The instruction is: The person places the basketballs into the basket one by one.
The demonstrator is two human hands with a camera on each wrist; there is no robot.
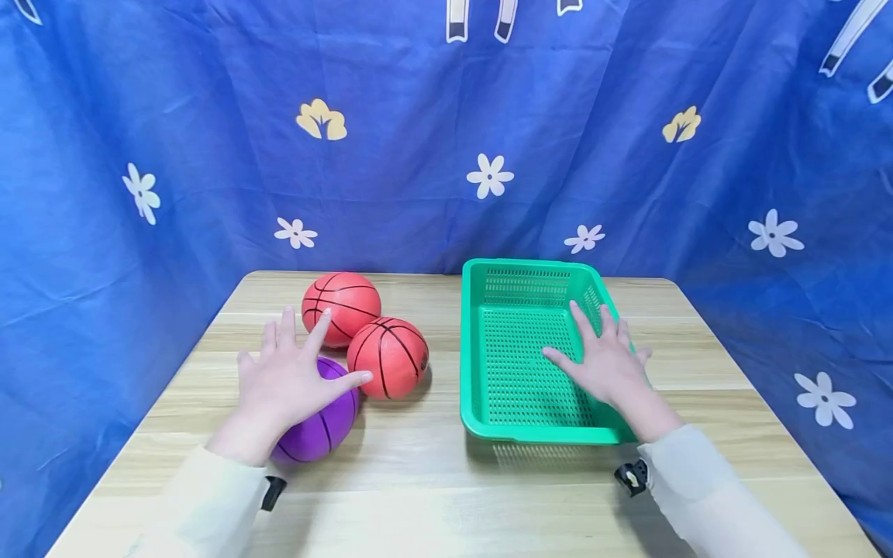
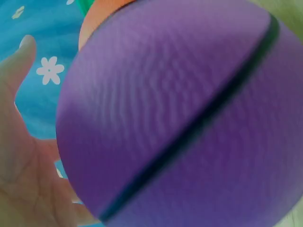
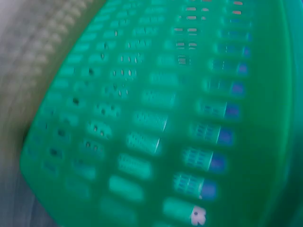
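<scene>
My left hand [image 1: 284,384] is over a purple basketball [image 1: 322,426], fingers spread; whether it touches the ball I cannot tell. In the left wrist view the purple ball [image 2: 175,113] fills most of the picture, with the palm and thumb of the hand [image 2: 23,156] at its left. Two red basketballs [image 1: 342,306] [image 1: 391,360] lie just beyond it. My right hand [image 1: 607,360], fingers also spread, is above the right side of a green plastic basket [image 1: 469,349]. The right wrist view shows only the slotted basket wall [image 3: 265,118], blurred, without the hand.
A light wooden table [image 1: 432,496] carries everything. Blue fabric [image 1: 391,155] with white flowers hangs behind it and along both sides. Black wrist devices [image 1: 631,477] sit below the sleeves. The basket stands right of the balls, a strip of tabletop between them.
</scene>
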